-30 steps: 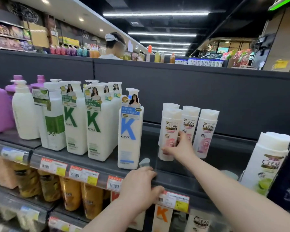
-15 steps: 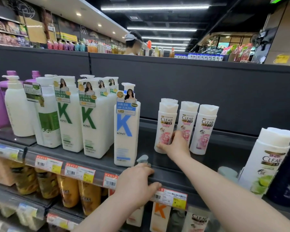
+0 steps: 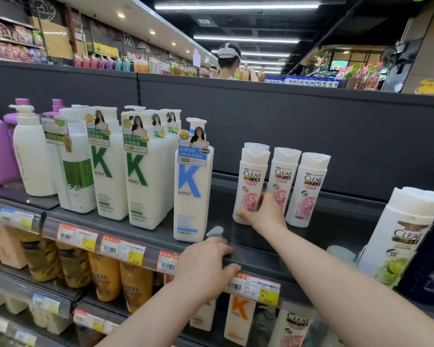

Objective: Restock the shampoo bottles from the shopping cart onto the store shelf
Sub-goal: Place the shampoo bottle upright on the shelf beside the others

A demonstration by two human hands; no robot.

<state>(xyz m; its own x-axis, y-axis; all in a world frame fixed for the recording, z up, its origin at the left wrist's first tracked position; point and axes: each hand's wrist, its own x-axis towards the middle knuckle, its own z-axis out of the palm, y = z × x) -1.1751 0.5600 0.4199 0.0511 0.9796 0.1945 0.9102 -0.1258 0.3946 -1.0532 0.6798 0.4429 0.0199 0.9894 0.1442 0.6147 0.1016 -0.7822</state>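
Little moved: right hand [image 3: 266, 214] still gripped shelved CLEAR bottle [image 3: 252, 176], left hand [image 3: 203, 261] clamped shelf edge [image 3: 268, 260]. Placement looked nearly done.

Shop: price-tagged shelf [image 3: 140, 230], shampoo bottles [image 3: 193, 186].

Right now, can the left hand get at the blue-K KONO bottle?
Probably yes. The left hand grips the shelf edge just in front of the blue-K KONO bottle, whose front and right side stand unblocked; it need only let go and reach up.
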